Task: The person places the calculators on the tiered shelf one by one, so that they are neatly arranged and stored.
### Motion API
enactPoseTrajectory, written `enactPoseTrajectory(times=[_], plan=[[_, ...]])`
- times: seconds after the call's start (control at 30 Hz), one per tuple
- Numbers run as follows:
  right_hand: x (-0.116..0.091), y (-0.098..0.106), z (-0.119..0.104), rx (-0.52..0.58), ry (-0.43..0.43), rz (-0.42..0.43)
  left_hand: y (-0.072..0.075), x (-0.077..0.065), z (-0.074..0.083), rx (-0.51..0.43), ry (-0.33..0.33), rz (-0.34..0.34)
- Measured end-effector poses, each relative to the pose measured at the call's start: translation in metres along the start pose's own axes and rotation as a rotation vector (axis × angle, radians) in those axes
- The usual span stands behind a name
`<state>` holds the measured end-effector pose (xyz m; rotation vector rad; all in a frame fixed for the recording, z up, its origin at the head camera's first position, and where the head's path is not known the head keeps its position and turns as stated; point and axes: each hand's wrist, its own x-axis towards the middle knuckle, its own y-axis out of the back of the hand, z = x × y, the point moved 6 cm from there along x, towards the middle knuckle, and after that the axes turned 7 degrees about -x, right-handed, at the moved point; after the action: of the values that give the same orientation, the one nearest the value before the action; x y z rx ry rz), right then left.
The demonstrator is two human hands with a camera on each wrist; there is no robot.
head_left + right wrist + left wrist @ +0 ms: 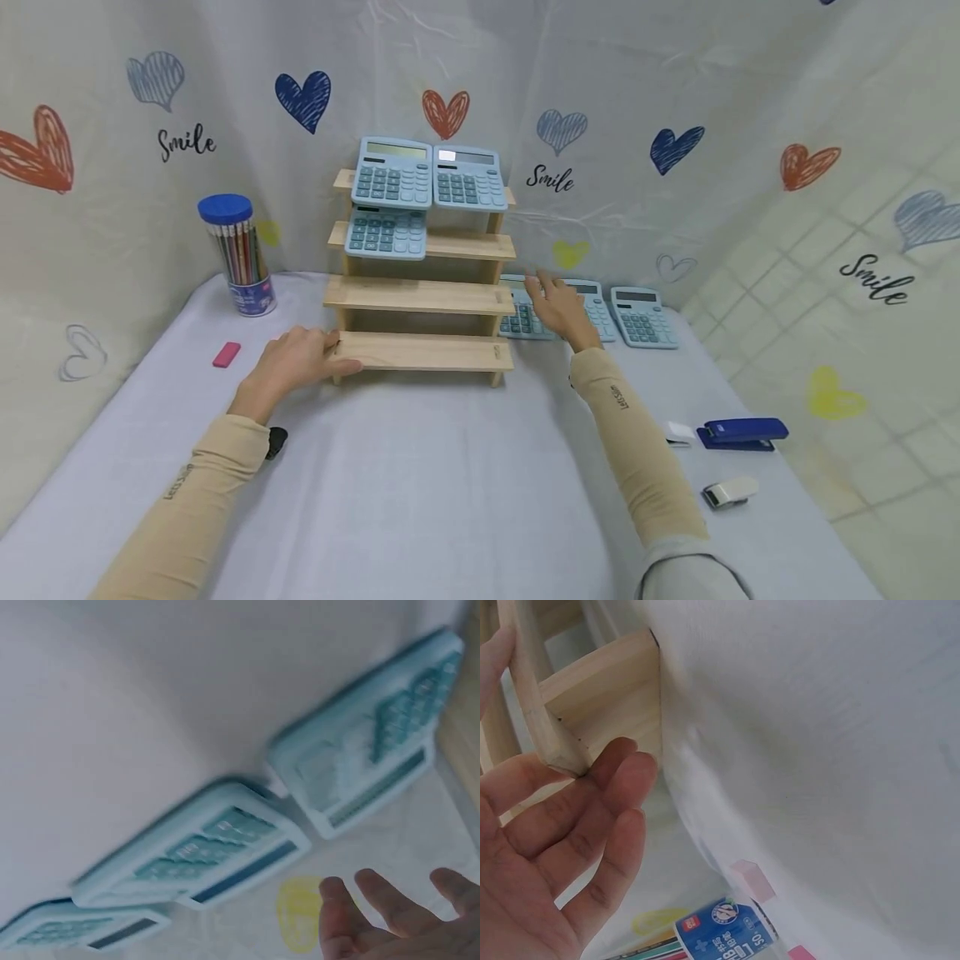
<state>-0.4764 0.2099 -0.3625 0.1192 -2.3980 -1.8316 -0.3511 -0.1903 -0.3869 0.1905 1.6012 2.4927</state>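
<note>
A stepped wooden display rack (pixel 420 351) stands at the middle of the table. My left hand (pixel 296 362) grips the left end of its lowest plank; in the left wrist view, thumb and fingers sit on either side of the plank's end (pixel 562 746). My right hand (pixel 562 308), fingers spread and holding nothing, hovers over light blue calculators at the rack's right. Three lie there: one partly behind the rack (pixel 525 321), a middle one partly hidden by the hand (pixel 597 312), and a rightmost one (pixel 645 318). Two more calculators (pixel 393 173) (pixel 470 178) lean side by side on the top tier, another (pixel 386 233) below left.
A blue-lidded tub of pencils (pixel 252 297) and a pink eraser (pixel 227 354) are at the left. On the right lie a blue stapler (pixel 742 433), a white-handled stapler-like item (pixel 730 492) and a small white item (pixel 678 433). A heart-printed curtain (pixel 495 50) hangs behind.
</note>
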Motion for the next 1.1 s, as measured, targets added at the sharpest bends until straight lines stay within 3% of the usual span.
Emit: enactPoseTrajectory(times=[0.2, 0.3, 0.53, 0.77, 1.1], plan=[[0.012, -0.032, 0.010, -0.110, -0.050, -0.183, -0.001, -0.001, 0.000, -0.001, 0.004, -0.005], [0.016, -0.039, 0.007, -0.113, -0.088, -0.228, -0.003, 0.000, -0.001, 0.000, 0.006, -0.012], [0.027, -0.047, 0.000, -0.155, -0.160, -0.245, -0.002, 0.001, -0.001, 0.002, 0.004, -0.002], [0.031, -0.053, 0.003, -0.122, -0.227, -0.238, -0.001, 0.001, 0.000, 0.002, 0.009, -0.001], [0.031, -0.048, 0.001, -0.064, -0.208, -0.218, 0.000, 0.000, 0.000, -0.001, 0.014, -0.006]])
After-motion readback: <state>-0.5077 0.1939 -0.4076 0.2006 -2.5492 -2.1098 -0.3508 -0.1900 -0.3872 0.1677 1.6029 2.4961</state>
